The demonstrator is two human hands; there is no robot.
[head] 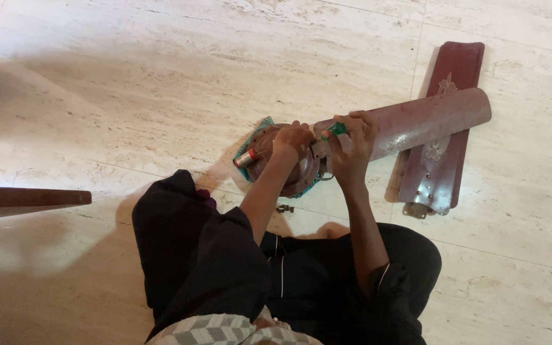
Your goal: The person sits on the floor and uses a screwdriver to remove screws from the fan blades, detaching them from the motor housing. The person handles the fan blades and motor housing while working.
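Note:
I sit on the floor with a brown ceiling-fan motor (289,182) in front of my knees, resting on a teal cloth (264,121). My left hand (292,140) presses on top of the motor. My right hand (352,137) grips a green-handled screwdriver (337,129) at the spot where a reddish-brown fan blade (423,121) meets the motor. A small red and silver cylinder (245,158) sticks out at the motor's left side.
A second dark red fan blade (455,64) lies on the marble floor under the first, its metal bracket (424,203) toward me. Small metal screws (284,208) lie near my knee. A wooden furniture edge (27,198) juts in from the left.

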